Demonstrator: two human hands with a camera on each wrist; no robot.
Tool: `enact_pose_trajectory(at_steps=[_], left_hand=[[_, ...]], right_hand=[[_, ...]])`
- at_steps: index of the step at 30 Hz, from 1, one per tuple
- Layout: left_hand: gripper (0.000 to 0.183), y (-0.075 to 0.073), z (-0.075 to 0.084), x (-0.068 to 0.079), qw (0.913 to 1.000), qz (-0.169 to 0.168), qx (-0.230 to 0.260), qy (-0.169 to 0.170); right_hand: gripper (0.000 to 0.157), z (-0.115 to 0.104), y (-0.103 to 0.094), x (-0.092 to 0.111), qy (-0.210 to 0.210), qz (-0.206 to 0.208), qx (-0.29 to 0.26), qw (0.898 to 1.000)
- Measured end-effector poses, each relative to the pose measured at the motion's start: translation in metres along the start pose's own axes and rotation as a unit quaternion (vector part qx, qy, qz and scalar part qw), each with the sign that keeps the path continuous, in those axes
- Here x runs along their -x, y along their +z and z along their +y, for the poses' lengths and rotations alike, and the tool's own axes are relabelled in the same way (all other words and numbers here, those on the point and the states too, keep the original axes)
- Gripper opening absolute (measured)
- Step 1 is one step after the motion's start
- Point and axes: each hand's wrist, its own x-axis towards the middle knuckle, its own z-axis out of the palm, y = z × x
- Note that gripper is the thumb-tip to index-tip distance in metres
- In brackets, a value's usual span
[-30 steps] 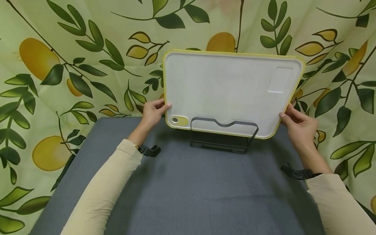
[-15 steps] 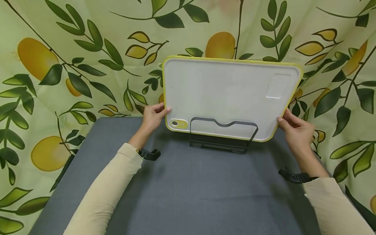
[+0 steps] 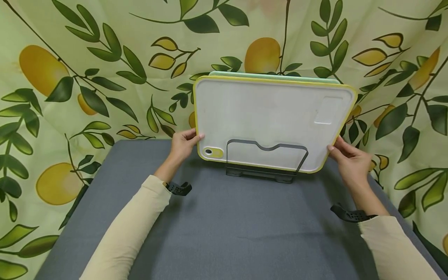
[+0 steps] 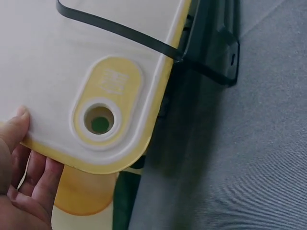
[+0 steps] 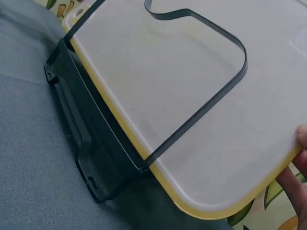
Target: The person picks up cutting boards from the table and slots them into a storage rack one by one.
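A white cutting board with a yellow rim (image 3: 273,116) stands on edge, leaning back, its lower edge inside a black metal rack (image 3: 260,170). My left hand (image 3: 182,144) pinches the left edge, thumb on the front face; the left wrist view has a yellow oval with a hole (image 4: 100,119) near that corner. On the opposite edge, my right hand (image 3: 352,158) pinches the rim between thumb and fingers. The rack's wire front (image 5: 192,117) crosses the board's face in the right wrist view. Behind the board shows the top edge of a pale green board (image 3: 276,77); the rest is hidden.
The rack stands near the back of a table with a grey-blue cloth (image 3: 245,225). A curtain printed with leaves and fruit (image 3: 87,58) hangs close behind the table and along its sides. Dark bands (image 3: 179,189) circle both wrists.
Both hands have lowered the cutting board, and its bottom edge is deeper in the rack. The pale green edge behind has come into sight above its top. The rack has stayed in place.
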Motion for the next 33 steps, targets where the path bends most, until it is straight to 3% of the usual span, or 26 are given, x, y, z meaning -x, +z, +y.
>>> enact_pose_trajectory(at_steps=[9,15,21,28,33], left_hand=[[0.039,0.004,-0.007,0.001,0.9996,0.019,0.022,0.001],[0.039,0.007,-0.012,0.005,0.9984,0.045,0.033,0.002],[0.038,0.008,-0.017,0.007,0.9978,0.057,0.03,0.011],[0.036,0.001,-0.019,0.012,0.9981,0.055,0.024,0.017],[0.037,-0.005,-0.021,0.014,0.9976,0.061,0.03,0.014]], right_hand=[[0.044,0.006,-0.005,-0.001,0.0,-0.005,-0.012,1.0],[0.043,0.014,-0.006,0.001,-0.012,-0.014,0.007,1.0],[0.04,0.022,-0.006,0.004,0.003,0.009,0.041,0.999],[0.032,0.025,-0.001,0.008,0.027,0.028,0.066,0.997],[0.031,0.029,0.003,0.008,0.022,0.011,0.077,0.997]])
